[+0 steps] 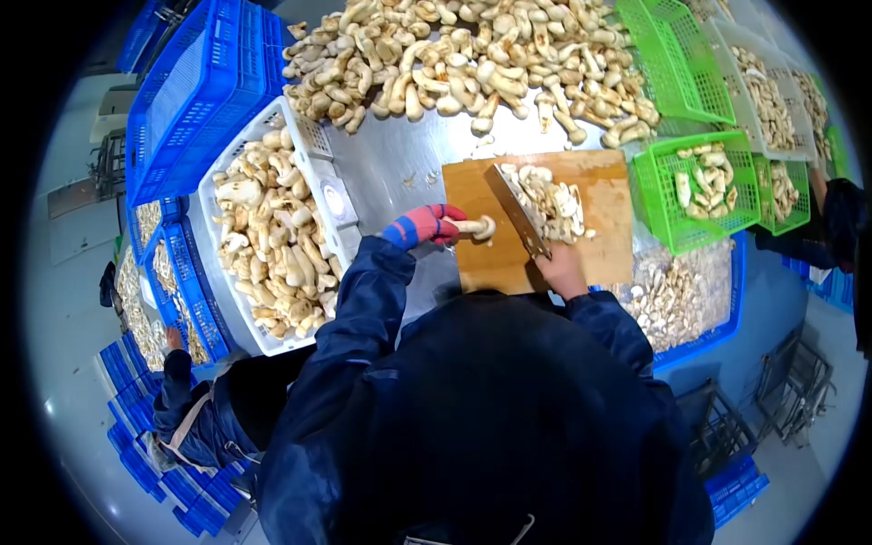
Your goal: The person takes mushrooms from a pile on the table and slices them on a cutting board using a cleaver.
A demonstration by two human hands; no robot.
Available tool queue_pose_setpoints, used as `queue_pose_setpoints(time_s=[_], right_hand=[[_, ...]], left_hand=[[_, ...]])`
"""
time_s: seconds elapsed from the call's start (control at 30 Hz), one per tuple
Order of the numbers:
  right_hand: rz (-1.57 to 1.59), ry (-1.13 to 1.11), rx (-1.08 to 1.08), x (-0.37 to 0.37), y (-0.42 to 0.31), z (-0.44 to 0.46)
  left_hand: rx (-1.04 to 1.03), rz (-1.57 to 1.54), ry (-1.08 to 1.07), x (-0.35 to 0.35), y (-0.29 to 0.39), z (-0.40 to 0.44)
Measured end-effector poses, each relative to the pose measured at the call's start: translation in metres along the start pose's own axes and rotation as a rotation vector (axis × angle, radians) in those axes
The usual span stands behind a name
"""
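Note:
My left hand (422,226), in a red and blue striped glove, is closed around one end of a mushroom (477,227). The mushroom's other end reaches over the left part of a wooden cutting board (599,182). Bare and closed, my right hand (562,269) grips the handle of a knife (516,211) near the board's front edge. The blade points away from me and slants left. Against its right side lies a pile of cut mushroom pieces (556,202).
A large heap of mushrooms (490,54) covers the table's far side. On the left stands a white crate (313,150) of mushrooms beside stacked blue crates (204,91). Green baskets (668,241) are at the right, above a blue-rimmed tray (704,341) of pieces. Other people work at both sides.

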State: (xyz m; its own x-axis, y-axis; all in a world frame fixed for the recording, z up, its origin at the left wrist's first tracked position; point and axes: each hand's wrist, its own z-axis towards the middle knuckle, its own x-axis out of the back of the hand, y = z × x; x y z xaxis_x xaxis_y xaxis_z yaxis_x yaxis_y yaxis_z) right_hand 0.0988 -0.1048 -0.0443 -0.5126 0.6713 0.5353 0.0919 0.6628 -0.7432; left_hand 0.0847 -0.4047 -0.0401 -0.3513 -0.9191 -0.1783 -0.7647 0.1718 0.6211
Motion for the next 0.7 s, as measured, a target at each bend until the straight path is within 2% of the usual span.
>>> queue_pose_setpoints(time_s=[0.1, 0.2, 0.33, 0.43, 0.57, 0.7], right_hand=[[-0.062, -0.084, -0.002, -0.001, 0.006, -0.004], [-0.081, -0.069, 0.007, -0.003, -0.001, -0.012], [-0.083, -0.034, -0.010, -0.005, -0.014, -0.016], [-0.103, -0.082, 0.002, -0.005, -0.015, -0.015], [-0.081, -0.049, -0.016, -0.010, -0.015, -0.017], [-0.073, -0.050, -0.012, 0.001, -0.025, -0.032]], left_hand=[[0.068, 0.096, 0.034, -0.008, -0.027, 0.043], [0.050, -0.261, 0.329, -0.029, -0.038, 0.062], [-0.032, -0.328, 0.661, -0.069, -0.044, 0.054], [-0.074, -0.281, 0.613, -0.081, -0.061, 0.053], [0.016, -0.275, 0.735, -0.089, -0.061, 0.061], [0.034, -0.185, 0.727, -0.092, -0.055, 0.066]])
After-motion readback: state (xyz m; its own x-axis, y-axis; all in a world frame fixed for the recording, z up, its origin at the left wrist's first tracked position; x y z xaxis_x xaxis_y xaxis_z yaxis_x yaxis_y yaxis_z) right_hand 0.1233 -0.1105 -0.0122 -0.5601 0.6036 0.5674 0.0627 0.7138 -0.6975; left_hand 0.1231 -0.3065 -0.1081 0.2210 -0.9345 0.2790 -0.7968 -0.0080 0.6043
